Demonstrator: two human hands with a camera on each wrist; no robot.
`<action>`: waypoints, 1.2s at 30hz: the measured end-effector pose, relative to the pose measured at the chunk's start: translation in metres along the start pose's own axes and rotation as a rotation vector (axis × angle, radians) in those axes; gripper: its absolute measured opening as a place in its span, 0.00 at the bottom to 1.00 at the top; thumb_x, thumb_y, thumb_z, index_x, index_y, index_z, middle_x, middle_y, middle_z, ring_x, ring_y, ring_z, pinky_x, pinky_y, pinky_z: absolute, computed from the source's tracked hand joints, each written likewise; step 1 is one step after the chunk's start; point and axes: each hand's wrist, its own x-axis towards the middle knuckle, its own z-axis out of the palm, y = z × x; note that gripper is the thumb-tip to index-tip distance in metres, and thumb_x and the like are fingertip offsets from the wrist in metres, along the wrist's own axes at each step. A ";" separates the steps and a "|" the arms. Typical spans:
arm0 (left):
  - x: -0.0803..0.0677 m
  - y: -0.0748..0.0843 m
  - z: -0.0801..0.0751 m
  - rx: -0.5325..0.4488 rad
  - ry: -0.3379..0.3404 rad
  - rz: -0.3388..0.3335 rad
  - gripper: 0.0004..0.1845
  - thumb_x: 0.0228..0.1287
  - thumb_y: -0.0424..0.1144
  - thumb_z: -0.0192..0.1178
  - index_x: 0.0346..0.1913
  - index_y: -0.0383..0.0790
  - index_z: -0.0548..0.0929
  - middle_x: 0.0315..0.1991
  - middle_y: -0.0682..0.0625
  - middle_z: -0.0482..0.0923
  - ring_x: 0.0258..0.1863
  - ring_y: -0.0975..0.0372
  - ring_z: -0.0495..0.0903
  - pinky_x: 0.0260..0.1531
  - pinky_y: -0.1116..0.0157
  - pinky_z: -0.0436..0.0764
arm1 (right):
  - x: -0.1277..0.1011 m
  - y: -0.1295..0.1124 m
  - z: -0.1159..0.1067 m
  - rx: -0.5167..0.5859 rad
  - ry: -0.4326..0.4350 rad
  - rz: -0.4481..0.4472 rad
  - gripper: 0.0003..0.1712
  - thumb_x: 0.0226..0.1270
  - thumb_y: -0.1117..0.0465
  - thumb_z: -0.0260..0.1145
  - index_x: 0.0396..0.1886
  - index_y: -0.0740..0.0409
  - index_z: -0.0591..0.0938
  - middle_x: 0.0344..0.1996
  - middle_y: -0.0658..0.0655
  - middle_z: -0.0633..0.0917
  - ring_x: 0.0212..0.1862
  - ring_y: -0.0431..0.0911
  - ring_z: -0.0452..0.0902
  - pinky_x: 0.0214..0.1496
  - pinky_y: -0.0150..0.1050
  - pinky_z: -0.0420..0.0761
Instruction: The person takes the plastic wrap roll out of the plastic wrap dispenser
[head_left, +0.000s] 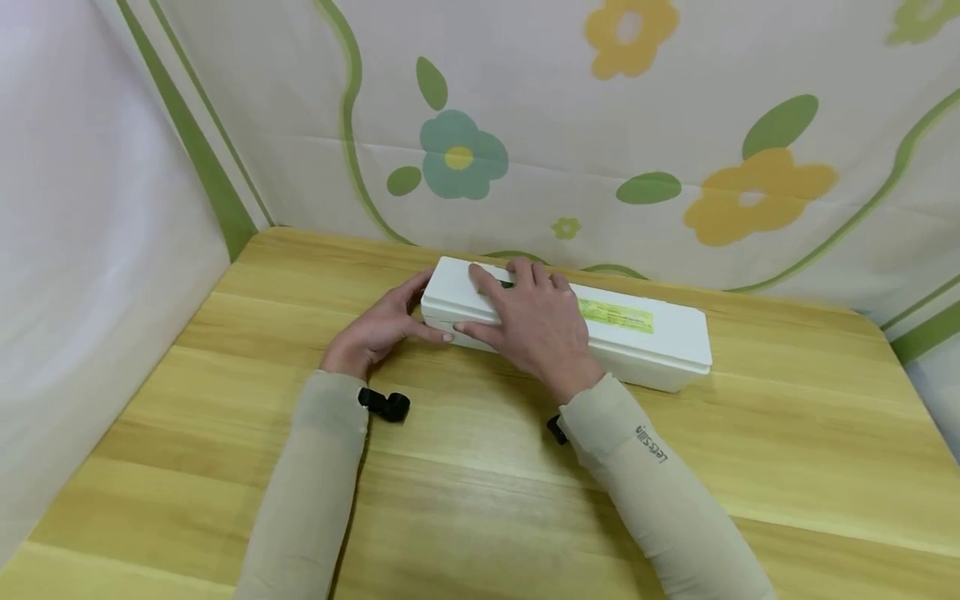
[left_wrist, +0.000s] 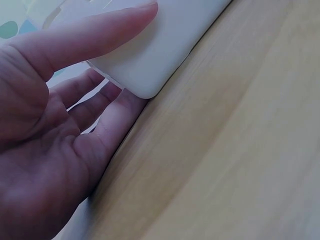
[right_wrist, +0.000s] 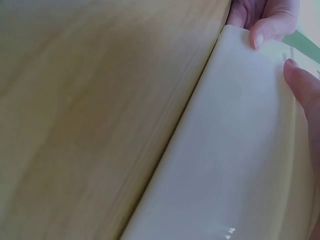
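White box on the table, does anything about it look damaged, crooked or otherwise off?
Nothing stands out. The white box lies flat on the wooden table with its lid closed and no visible damage. The left hand holds its left end, and the right hand rests on top.

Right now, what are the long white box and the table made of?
The long white box looks like plastic: smooth, matte white, with rounded moulded corners and a green label. The table looks like wood, or a wood-look coating: pale yellow planks with grain lines and a slight sheen. I can't tell which.
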 end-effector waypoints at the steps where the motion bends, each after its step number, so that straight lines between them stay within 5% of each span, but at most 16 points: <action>1: 0.000 0.000 0.001 0.000 -0.004 0.002 0.58 0.53 0.23 0.80 0.85 0.55 0.63 0.80 0.52 0.65 0.74 0.52 0.65 0.80 0.50 0.62 | -0.001 0.000 0.000 0.001 0.007 -0.001 0.45 0.67 0.18 0.61 0.76 0.33 0.73 0.58 0.63 0.82 0.57 0.59 0.82 0.52 0.57 0.85; 36: 0.002 -0.003 0.001 0.020 -0.004 -0.004 0.59 0.54 0.22 0.78 0.86 0.55 0.60 0.84 0.50 0.60 0.78 0.51 0.60 0.82 0.47 0.61 | 0.000 0.004 0.000 0.036 0.086 -0.026 0.48 0.62 0.20 0.69 0.70 0.45 0.76 0.55 0.60 0.84 0.57 0.58 0.83 0.53 0.57 0.87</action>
